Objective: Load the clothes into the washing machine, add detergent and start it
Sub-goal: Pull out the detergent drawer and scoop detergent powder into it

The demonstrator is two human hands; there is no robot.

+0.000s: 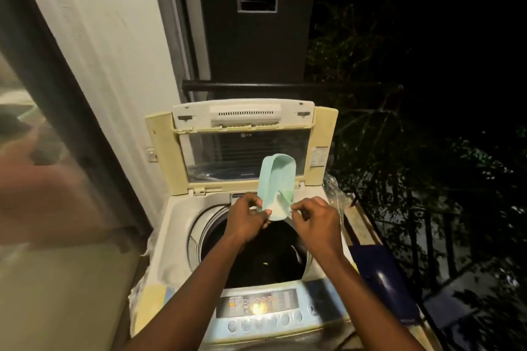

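A: What stands furthest left?

B: A white wall (pixel 114 51), and beside it the washing machine (pixel 176 222) with its lid (pixel 168 151) raised upright at the back.

A: And the hands?

B: The left hand (pixel 245 218) is over the drum's far rim, with its fingers curled round the lower end of a mint-green scoop (pixel 278 177). The scoop points up and away, and white detergent powder (pixel 278 208) sits in its low end.

A: Is the right hand holding it too?

B: The right hand (pixel 316 222) has its fingers bent, with the tips at the scoop's right edge. I cannot tell whether they pinch it or only touch it.

A: Where are the clothes?

B: The dark clothes (pixel 265 253) are down in the drum, below both hands. The control panel (pixel 262 308) is lit at the near edge.

A: And further right?

B: A dark blue object (pixel 382 276) lies beside the machine.
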